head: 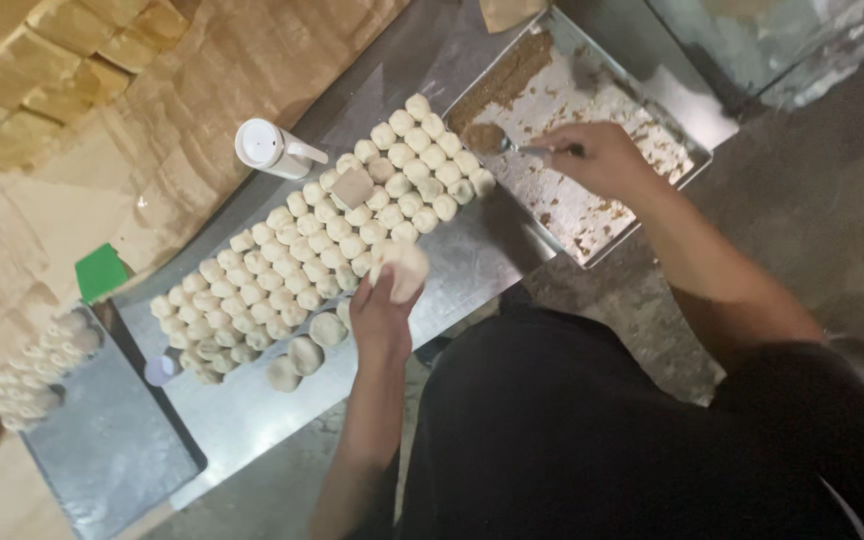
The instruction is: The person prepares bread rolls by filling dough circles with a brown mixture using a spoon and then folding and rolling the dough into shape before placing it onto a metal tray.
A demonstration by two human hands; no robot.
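Your left hand point(384, 312) is raised just past the near edge of the metal worktop point(472, 262), fingers curled up around a flattened round of pale dough point(402, 268) that rests in the palm. Your right hand point(602, 158) is closed on the handle of a spoon point(512, 144), whose bowl carries a heap of brown filling point(485, 137) and hovers at the left edge of the shallow metal tray point(602, 215) that lies on the worktop's right end. A strip of the same brown filling runs along the tray's far-left corner, with crumbs scattered over the rest of its floor. Beside the tray, rows of small dough balls point(322, 240) cover the middle of the worktop in a long diagonal block, and a few larger filled pieces point(304, 353) sit at its near-left corner. A flat beige scraper point(353, 186) lies on top of the balls towards the far edge. A white bottle point(270, 148) lies on its side at the far edge. At the left end a green card point(100, 271) shows, with a second metal sheet point(102, 440) holding more dough pieces point(37, 375) in its far-left corner.
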